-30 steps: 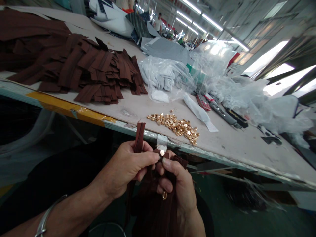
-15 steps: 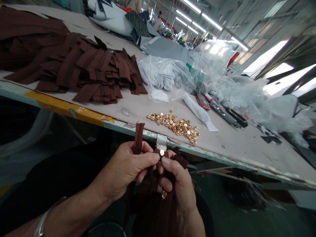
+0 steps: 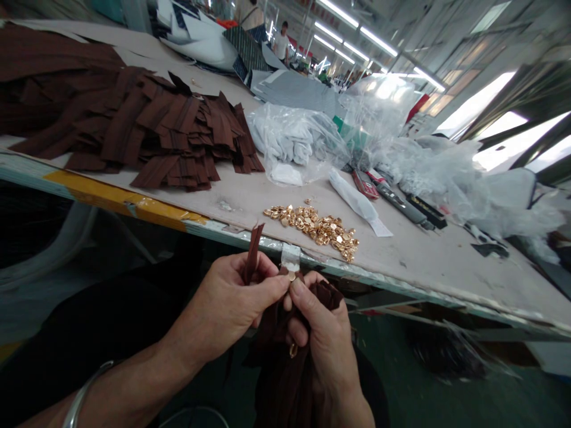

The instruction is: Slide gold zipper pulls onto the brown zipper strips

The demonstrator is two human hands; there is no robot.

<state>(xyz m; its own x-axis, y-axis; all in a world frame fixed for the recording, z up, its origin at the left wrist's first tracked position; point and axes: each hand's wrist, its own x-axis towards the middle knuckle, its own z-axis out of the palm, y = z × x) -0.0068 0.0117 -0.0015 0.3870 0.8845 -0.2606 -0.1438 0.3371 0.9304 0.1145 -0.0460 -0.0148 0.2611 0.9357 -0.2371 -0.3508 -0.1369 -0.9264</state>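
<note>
Both hands meet just in front of the table edge. My left hand (image 3: 241,300) is closed, with a brown zipper tape (image 3: 253,252) standing up out of its fingers. My right hand (image 3: 323,321) is closed on a bunch of brown zipper tapes (image 3: 285,386) that hangs down below it. Between the two thumb tips sits a gold zipper slider (image 3: 291,276), partly covered by the thumbs. Another gold slider (image 3: 293,350) shows under the curled fingers of my right hand. A pile of gold sliders (image 3: 319,227) lies on the table beyond the hands.
On the table (image 3: 250,205), a large heap of brown zipper tapes (image 3: 147,125) lies at left. Plastic bags with pale contents (image 3: 294,137), a grey cutter-like tool (image 3: 404,205) and a white wrapped strip (image 3: 357,199) lie behind and right. A person (image 3: 281,44) stands far back.
The tape end above my left hand has turned and now looks narrower. The slider between my thumbs has tilted and shows less. The hands stay nearly in place.
</note>
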